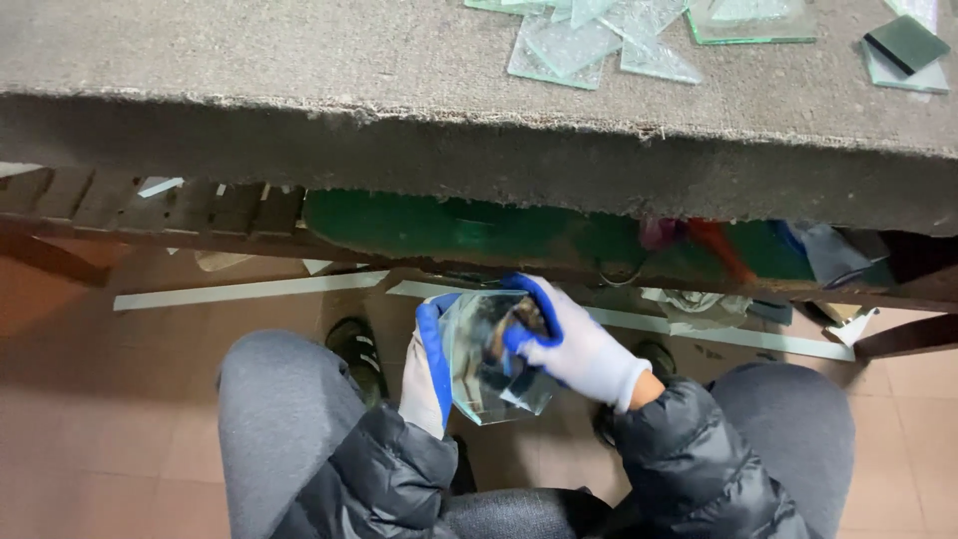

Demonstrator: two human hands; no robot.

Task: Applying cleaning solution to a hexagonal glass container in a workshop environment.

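Glass pane (489, 364), clear and mirror-like, is sitting low between the knees, just under the front edge of the felt-covered workbench (299, 70). The left hand (427, 369), in a white glove with blue coating, is cupping its left edge, fingers curled together around the rim. The right hand (569, 344) is gripping the right side, blue fingertips (519, 339) pressing on the face. Up on the bench, loose glass offcuts (589, 45) are lying overlapped, well apart from the hands.
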